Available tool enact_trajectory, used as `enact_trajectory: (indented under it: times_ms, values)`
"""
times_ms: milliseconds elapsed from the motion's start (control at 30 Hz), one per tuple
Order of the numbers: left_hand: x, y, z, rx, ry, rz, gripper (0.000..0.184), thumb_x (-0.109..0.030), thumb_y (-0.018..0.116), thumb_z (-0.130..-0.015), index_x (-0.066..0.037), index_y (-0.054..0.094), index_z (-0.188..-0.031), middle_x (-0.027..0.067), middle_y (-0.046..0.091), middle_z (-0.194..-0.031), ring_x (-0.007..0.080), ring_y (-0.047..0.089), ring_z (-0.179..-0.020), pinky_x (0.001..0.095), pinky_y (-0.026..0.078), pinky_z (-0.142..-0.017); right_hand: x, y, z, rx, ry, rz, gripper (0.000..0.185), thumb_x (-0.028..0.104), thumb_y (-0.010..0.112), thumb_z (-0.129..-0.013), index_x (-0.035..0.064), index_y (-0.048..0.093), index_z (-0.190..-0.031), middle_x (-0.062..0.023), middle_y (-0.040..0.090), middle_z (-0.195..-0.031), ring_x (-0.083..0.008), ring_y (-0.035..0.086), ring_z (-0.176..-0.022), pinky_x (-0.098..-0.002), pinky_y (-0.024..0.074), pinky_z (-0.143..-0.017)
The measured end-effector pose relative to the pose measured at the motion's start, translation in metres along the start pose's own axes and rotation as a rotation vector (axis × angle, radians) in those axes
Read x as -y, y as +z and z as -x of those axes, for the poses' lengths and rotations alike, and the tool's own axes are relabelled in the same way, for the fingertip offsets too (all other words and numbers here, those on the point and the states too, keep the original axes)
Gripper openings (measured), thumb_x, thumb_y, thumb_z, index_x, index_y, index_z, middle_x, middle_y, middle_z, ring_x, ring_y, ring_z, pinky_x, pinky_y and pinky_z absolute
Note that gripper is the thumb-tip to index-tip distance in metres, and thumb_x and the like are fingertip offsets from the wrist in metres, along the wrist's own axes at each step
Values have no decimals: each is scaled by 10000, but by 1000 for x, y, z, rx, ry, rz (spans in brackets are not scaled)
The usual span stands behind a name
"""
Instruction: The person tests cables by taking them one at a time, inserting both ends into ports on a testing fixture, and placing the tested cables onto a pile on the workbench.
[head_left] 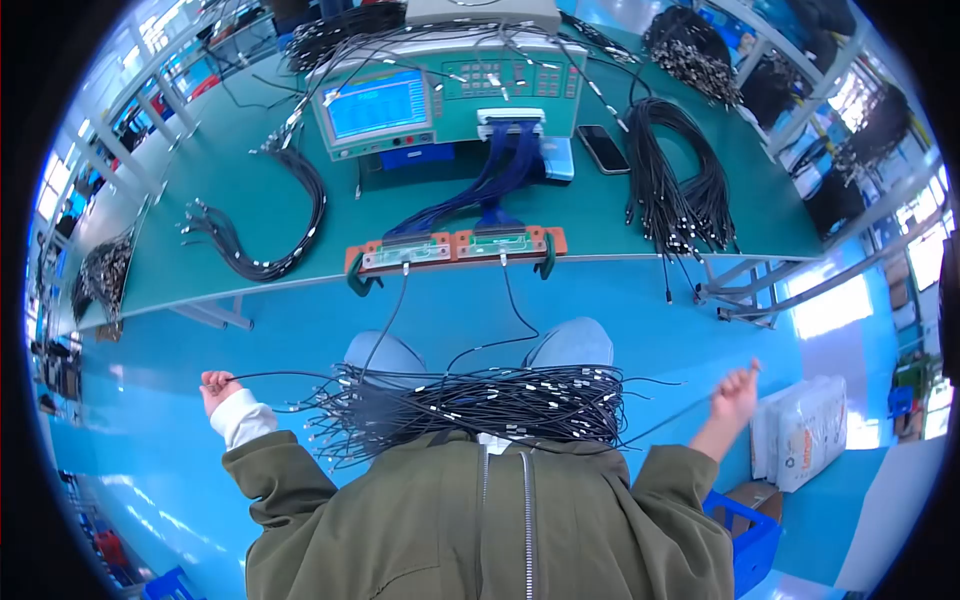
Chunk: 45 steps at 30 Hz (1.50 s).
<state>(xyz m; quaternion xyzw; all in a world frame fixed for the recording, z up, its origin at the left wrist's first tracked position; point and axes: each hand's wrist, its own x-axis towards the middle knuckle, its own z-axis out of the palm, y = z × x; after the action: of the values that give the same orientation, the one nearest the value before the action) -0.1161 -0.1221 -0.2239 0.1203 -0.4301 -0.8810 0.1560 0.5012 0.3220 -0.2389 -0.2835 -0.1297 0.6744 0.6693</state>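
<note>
A thick bundle of black cables [480, 405] with white and silver ends lies across my lap. Out to the left, my left hand [217, 390] pinches the end of one black cable drawn from the bundle. My right hand [735, 394], raised out to the right, is closed on another stretch of black cable that slants up from the lap. Two cable plugs sit in the green circuit boards of the orange test fixture [455, 247] at the bench edge. Their leads hang down to the bundle. Blue ribbon wires [480, 185] link the fixture to the cable tester [450, 90].
On the green bench [400, 190] lie a curved cable bunch [305, 230] at left, a phone [603, 149] and a looped cable bunch [680, 170] at right. White plastic-wrapped packages [805, 430] and a blue crate [755, 545] stand on the floor to my right.
</note>
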Motion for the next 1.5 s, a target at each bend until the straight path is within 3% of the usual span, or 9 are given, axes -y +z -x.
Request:
enact_trajectory:
  times_ms: [333, 467, 667, 900, 1033, 1133, 1200, 1233, 1500]
  values:
    - [60, 59, 87, 504, -112, 126, 380, -383, 300, -913, -52, 481, -866, 10, 426, -611, 108, 339, -497, 250, 316, -445, -131, 98, 34, 312, 359, 53, 158, 96, 373, -889, 50, 451, -1018, 10, 420, -684, -55, 313, -539, -172, 250, -439]
    - [55, 81, 97, 411, -125, 67, 347, -333, 325, -918, -39, 500, -976, -24, 400, -594, 80, 279, -476, 217, 273, -426, -140, 107, 54, 375, 367, 166, 170, 159, 377, -902, 53, 466, -1001, 21, 401, -647, -49, 287, -516, -170, 228, -434]
    - [-27, 100, 68, 541, -16, -181, 305, -231, 346, -926, -41, 447, -1142, -42, 391, -583, 31, 276, -469, 159, 216, -393, -153, 120, 58, 507, 365, 539, 191, 206, 403, -901, 52, 507, -948, 9, 427, -668, -52, 327, -538, -168, 261, -457]
    - [-130, 80, 30, 863, -151, -217, 179, -197, 330, -930, -101, 475, -887, -42, 393, -566, 34, 298, -454, 178, 247, -398, -253, 162, 64, 639, 468, 934, 203, 178, 407, -891, 21, 535, -870, -89, 553, -992, -142, 518, -826, -246, 412, -737]
    - [-30, 108, 126, 1028, -227, -643, 213, -173, 390, -838, -75, 485, -674, 34, 508, -595, 92, 362, -491, 212, 323, -470, -304, 194, 73, 653, 602, 794, 210, 185, 392, -890, 31, 530, -859, -87, 549, -909, -139, 517, -763, -251, 422, -683]
    - [54, 107, 151, 1007, -452, -569, 251, -112, 428, -808, 40, 545, -971, 141, 572, -1009, 190, 528, -898, 279, 437, -760, -317, 194, 70, 621, 611, 755, 209, 191, 383, -888, 46, 521, -829, -55, 524, -804, -102, 485, -657, -216, 402, -581]
    - [101, 110, 168, 957, -458, -604, 235, -121, 427, -834, 37, 547, -961, 128, 572, -998, 185, 522, -906, 276, 435, -762, -321, 184, 61, 605, 599, 759, 212, 204, 379, -888, 64, 513, -802, -17, 486, -727, -74, 439, -589, -197, 364, -519]
    - [126, 107, 171, 930, -422, -668, 259, -203, 395, -867, -24, 512, -721, 129, 558, -1016, 188, 537, -842, 270, 435, -746, -322, 181, 59, 595, 587, 759, 214, 210, 377, -888, 74, 509, -788, 1, 467, -688, -60, 416, -556, -188, 346, -487]
    - [176, 129, 184, 856, -596, -480, 264, -219, 414, -863, -65, 488, -663, 77, 549, -775, 122, 458, -595, 224, 384, -541, -313, 163, 79, 503, 554, 751, 207, 183, 377, -885, 65, 490, -758, 25, 392, -615, -29, 298, -467, -164, 232, -405]
